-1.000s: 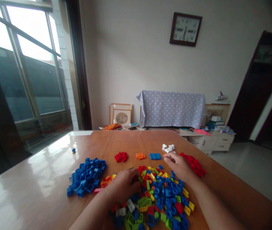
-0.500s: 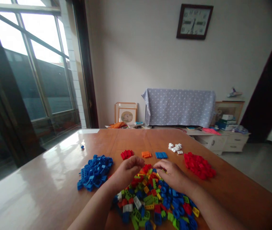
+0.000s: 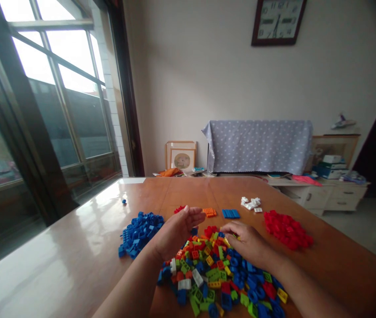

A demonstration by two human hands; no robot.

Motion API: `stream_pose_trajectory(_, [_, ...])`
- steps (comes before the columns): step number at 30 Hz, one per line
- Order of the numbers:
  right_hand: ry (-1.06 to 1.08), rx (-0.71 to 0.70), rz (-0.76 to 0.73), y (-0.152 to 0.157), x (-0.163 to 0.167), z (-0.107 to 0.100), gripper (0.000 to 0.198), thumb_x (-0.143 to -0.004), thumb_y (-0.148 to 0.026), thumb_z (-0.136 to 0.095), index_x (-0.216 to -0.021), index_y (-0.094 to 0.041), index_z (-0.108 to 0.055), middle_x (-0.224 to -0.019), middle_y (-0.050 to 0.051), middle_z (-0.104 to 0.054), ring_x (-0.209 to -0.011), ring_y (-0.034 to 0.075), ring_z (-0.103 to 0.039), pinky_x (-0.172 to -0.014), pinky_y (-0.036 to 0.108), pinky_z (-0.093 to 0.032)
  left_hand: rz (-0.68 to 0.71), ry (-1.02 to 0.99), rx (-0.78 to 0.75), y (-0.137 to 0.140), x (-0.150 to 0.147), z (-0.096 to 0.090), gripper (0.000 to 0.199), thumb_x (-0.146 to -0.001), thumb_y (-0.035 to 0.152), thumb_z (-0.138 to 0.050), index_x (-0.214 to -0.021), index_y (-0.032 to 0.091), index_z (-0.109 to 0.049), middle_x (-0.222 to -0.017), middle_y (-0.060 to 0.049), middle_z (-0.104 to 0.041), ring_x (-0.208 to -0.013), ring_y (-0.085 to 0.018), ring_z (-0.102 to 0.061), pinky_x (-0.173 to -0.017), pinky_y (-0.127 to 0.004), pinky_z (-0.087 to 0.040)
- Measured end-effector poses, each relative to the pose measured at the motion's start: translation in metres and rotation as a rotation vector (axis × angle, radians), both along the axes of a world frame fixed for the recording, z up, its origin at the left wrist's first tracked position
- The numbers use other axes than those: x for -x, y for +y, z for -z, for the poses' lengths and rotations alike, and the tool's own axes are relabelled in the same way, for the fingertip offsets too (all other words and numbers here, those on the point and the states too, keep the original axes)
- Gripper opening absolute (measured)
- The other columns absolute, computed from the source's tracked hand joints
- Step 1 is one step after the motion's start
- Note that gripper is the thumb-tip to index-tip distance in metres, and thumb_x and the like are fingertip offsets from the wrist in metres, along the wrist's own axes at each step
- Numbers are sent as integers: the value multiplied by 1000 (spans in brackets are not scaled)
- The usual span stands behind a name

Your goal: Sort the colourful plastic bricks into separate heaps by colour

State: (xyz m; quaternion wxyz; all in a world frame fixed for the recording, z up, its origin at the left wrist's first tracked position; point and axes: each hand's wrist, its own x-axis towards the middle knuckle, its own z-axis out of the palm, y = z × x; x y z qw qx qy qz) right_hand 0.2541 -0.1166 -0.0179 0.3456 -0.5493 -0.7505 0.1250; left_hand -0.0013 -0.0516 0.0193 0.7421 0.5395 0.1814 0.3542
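Observation:
A heap of mixed bricks (image 3: pixel 221 278) in blue, green, red, yellow and white lies on the wooden table (image 3: pixel 75 256) in front of me. My left hand (image 3: pixel 177 229) is raised over the heap's far left edge, palm turned right, fingers stretched, nothing seen in it. My right hand (image 3: pixel 245 240) rests on the heap's top with fingers curled among the bricks; whether it holds one is hidden. Sorted groups lie around: a blue pile (image 3: pixel 139 227), a red pile (image 3: pixel 287 229), small red (image 3: pixel 179 209), orange (image 3: pixel 209 212), blue (image 3: pixel 230 213) and white (image 3: pixel 250 203) sets.
One lone blue piece (image 3: pixel 124 202) lies far left on the table. Beyond the table stand a low white cabinet (image 3: pixel 323 196), something under a dotted cloth (image 3: pixel 257 145) and framed pictures (image 3: pixel 181 157). A large window (image 3: pixel 51 101) fills the left side.
My left hand lifted off the heap and opened with its palm turned right. My right hand came back from the far right onto the heap's top. The camera tilted slightly.

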Motion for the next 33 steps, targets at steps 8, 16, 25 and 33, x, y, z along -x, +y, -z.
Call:
stream_pose_trajectory(8, [35,29,11,-3,1,-5,23,-91,-25,-54,-100,-24,-74,-100,5,-74,-95,23,-66,-86,32,-50,-107,148,-76,0,1,-3,67,-95,72,-35,-128,19,-60,-137,-14,-63,-133,-27,-54,-108,-43,-39])
stream_pose_trajectory(16, [23,26,18,-1,-5,-1,21,-92,-28,-52,-95,-24,-73,-95,3,-74,-90,22,-66,-83,31,-49,-583,68,-94,22,15,6,52,-85,59,-64,-109,13,-66,-109,-16,-74,-100,-25,-70,-90,-37,-48])
stream_pose_trajectory(25, [-16,3,42,-3,-10,-5,22,-94,-31,-50,-81,-23,-67,-82,1,-70,-78,19,-64,-71,28,-46,-741,303,-214,32,20,13,36,-79,48,-69,-94,15,-66,-89,-9,-72,-83,-20,-67,-77,-31,-48])
stream_pose_trajectory(33, [-27,40,49,-1,-19,-3,20,-91,-32,-51,-80,-23,-65,-76,0,-68,-72,19,-62,-65,27,-43,-356,708,-571,15,0,28,28,-85,38,-60,-96,15,-71,-76,-2,-65,-66,-15,-55,-61,-27,-41])
